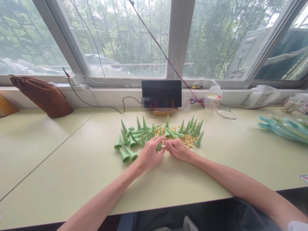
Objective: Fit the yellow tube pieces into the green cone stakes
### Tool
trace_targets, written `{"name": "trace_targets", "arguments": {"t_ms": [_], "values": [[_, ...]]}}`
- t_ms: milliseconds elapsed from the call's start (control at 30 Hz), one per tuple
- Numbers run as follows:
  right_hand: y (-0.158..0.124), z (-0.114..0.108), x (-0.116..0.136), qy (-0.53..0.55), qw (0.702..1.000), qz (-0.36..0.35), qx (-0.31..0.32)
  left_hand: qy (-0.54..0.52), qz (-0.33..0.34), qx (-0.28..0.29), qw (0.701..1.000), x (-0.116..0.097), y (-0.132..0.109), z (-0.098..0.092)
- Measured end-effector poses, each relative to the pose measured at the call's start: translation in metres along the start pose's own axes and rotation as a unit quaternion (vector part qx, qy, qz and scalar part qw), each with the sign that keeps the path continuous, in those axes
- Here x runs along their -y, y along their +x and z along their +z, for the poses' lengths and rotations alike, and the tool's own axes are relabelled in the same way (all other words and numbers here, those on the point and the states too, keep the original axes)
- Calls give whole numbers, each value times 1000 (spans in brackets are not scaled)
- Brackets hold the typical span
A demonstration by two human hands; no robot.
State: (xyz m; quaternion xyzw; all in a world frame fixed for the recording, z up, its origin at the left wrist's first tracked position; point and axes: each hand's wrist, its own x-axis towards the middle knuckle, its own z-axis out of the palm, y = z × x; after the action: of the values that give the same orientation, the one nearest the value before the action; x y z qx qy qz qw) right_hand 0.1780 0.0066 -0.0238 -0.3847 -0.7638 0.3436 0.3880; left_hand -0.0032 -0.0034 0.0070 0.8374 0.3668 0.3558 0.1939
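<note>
My left hand (149, 154) is curled, with its thumb and forefinger bent towards my right fingertips. A green plastic cone spike (158, 147) shows in the gap between that thumb and forefinger; whether it is touched I cannot tell. My right hand (177, 149) is pinched closed, meeting the left fingertips. Anything between the fingers is too small or hidden to name. Beyond the hands lie several more green cone spikes (125, 138), some upright, others on their sides with hollow round bases showing. Small yellow pegs (189, 140) are scattered in a pile among them.
The pale table (72, 179) runs up to a window sill. At its back stands a dark tablet (161, 91) on a cardboard support (163, 113). A brown pouch (48, 98) leans at left. A bagged cup (213, 99), cables and light-blue plastic strips (284, 128) are on the right.
</note>
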Motion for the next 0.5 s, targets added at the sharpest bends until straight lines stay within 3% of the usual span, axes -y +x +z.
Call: {"name": "trace_targets", "arguments": {"t_ms": [300,500], "values": [[1,-1,3,-8,999,-13,-42,28,-15,-8,999,2,0,2],[0,-2,5,8,999,-27,-28,56,-35,-20,998,2,0,0]]}}
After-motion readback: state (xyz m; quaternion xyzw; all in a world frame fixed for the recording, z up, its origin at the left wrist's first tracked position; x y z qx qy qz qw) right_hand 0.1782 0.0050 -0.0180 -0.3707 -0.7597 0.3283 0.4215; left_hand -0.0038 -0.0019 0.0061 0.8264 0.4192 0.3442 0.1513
